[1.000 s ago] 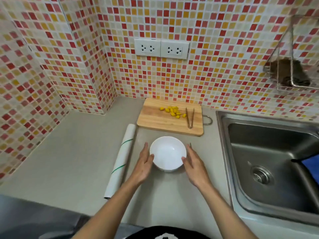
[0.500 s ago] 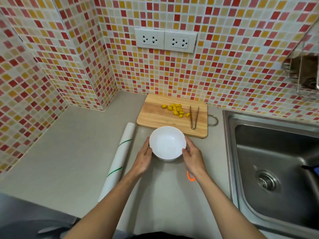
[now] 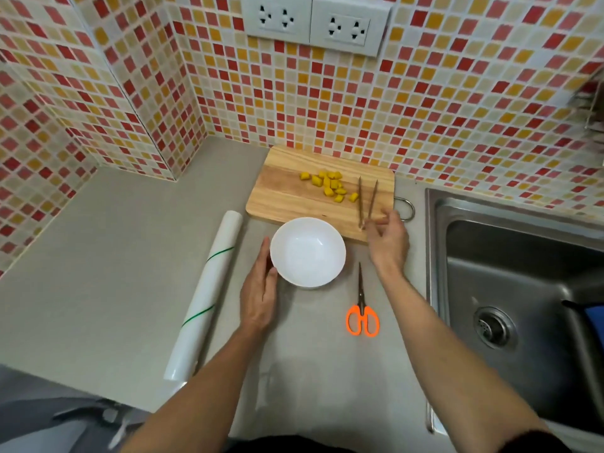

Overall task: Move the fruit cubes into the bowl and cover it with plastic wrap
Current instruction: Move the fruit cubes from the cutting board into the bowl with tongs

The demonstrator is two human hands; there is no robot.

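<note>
One white bowl [image 3: 307, 252], empty, mid-counter; about eleven yellow fruit cubes [image 3: 330, 186] at its 12 o'clock on one wooden cutting board [image 3: 287, 191], which touches the bowl's far rim. One pair of tongs [image 3: 366, 201] at the board's 3 o'clock edge. One roll of plastic wrap [image 3: 209, 289] at the bowl's 9 o'clock, one pair of orange-handled scissors [image 3: 361, 308] at 5 o'clock, one sink [image 3: 523, 289] at 3 o'clock. Open grey counter [image 3: 98, 256] beyond the roll. Left hand [image 3: 260, 295] flat, fingers extended against the bowl's side. Right hand [image 3: 389, 240] off the bowl since half a second ago, fingers loosely spread at the tongs' near end, nothing held.
</note>
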